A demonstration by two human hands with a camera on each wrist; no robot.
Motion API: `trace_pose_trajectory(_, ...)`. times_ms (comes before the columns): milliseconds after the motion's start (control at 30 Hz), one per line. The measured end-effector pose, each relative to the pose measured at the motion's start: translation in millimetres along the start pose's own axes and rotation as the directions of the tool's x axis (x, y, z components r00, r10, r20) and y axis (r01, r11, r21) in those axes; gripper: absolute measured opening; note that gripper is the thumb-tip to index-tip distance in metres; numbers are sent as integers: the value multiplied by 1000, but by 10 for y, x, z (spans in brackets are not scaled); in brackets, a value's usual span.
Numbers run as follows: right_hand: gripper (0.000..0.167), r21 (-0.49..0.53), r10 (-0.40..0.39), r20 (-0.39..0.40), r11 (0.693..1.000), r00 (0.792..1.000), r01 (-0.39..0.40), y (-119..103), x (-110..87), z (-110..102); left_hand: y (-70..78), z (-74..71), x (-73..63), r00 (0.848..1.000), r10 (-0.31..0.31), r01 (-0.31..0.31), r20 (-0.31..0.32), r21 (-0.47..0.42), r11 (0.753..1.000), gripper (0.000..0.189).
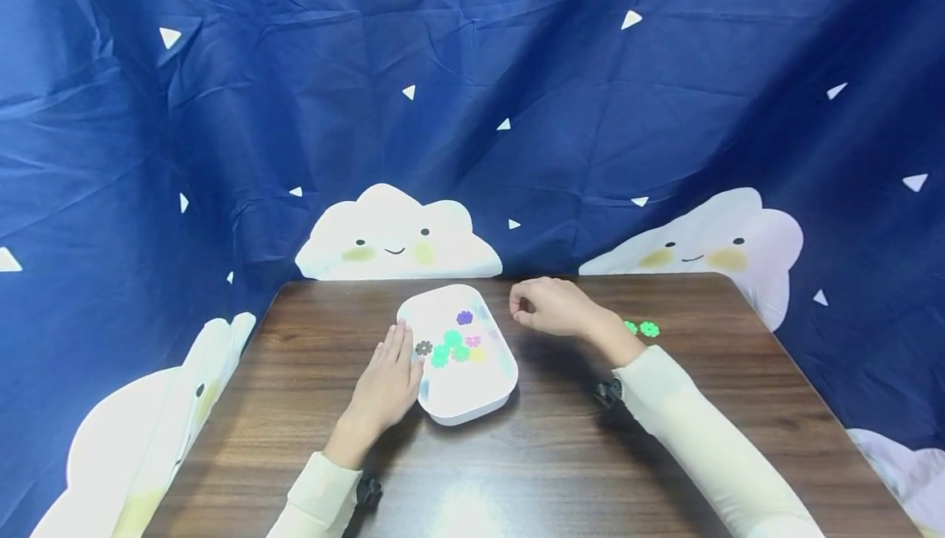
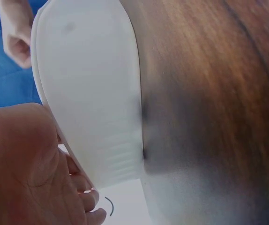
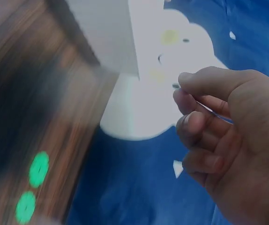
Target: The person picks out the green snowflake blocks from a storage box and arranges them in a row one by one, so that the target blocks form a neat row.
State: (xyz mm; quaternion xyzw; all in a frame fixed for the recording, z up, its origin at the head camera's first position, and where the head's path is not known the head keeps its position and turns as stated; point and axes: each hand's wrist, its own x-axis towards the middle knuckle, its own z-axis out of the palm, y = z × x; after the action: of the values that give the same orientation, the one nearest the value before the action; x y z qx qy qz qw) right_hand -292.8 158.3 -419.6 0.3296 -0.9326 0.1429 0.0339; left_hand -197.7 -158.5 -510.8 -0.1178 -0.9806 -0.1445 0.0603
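A white plastic tray (image 1: 467, 394) with rounded corners stands on the table, holding several small flower-shaped plastic pieces: a purple one (image 1: 464, 318), a dark brown one (image 1: 424, 348), green ones (image 1: 453, 339), plus pink and yellow. Against the tray's left rim rests my left hand (image 1: 387, 382), fingers extended; the left wrist view shows its fingers along the tray wall (image 2: 87, 93). My right hand (image 1: 554, 306) is raised just right of the tray's far end. Its fingers (image 3: 195, 124) curl in with the thumb close to the index fingertip, and nothing shows between them.
Two green flower-shaped pieces (image 1: 650, 330) lie on the brown wooden table (image 1: 591, 464), right of my right wrist and partly behind it. A blue cloth (image 1: 458, 111) with white clouds and triangles hangs behind the table's far edge and at its sides.
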Motion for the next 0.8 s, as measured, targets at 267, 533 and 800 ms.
trace_pose_trajectory(267, 8, 9, -84, 96, 996, 992, 83, -333, 382, 201, -8, -4, -1, 1000, 0, 0, -6, 8, 1000, 66)
trace_pose_trajectory(533, 6, 47, -110, 180, 994, 977, 103, -592, 680, 384, -8, -23, 0, 1000, -11, 11, 15, -2, 1000, 65)
trace_pose_trajectory(800, 9, -12, -60, 241, 998, 969, 65, -691, 886, 551, -20, -9, 3, 1000, -1, 1, 26, 12, 1000, 65)
